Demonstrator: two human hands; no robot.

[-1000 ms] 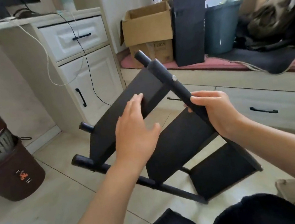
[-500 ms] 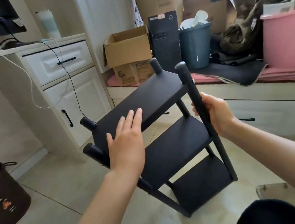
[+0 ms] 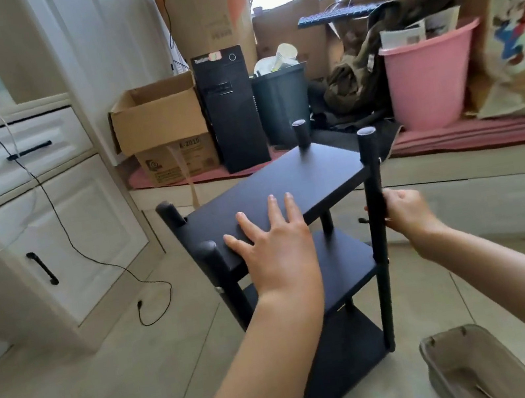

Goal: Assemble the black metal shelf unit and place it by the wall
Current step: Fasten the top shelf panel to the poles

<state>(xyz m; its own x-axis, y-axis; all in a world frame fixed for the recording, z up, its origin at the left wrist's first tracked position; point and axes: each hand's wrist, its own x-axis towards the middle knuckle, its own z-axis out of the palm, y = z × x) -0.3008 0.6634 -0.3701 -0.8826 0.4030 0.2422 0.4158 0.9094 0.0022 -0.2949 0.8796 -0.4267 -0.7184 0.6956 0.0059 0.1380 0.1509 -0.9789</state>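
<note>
Shelf unit held by two hands

Shelf unit (image 3: 326,257), black, stands near upright on the tiled floor (image 3: 94,383) at the frame's centre; three shelves and four posts show; left hand (image 3: 276,248) lies flat, fingers spread, on the top shelf; right hand (image 3: 406,213) curls round the right front post (image 3: 379,231); one pink bucket (image 3: 429,80) sits upper right; two cardboard boxes (image 3: 162,128) upper centre.

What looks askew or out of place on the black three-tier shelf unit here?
Nothing stands out. The black three-tier metal shelf unit stands upright on the floor; the left hand lies flat on its top tier, and the right hand grips a corner post.
</note>
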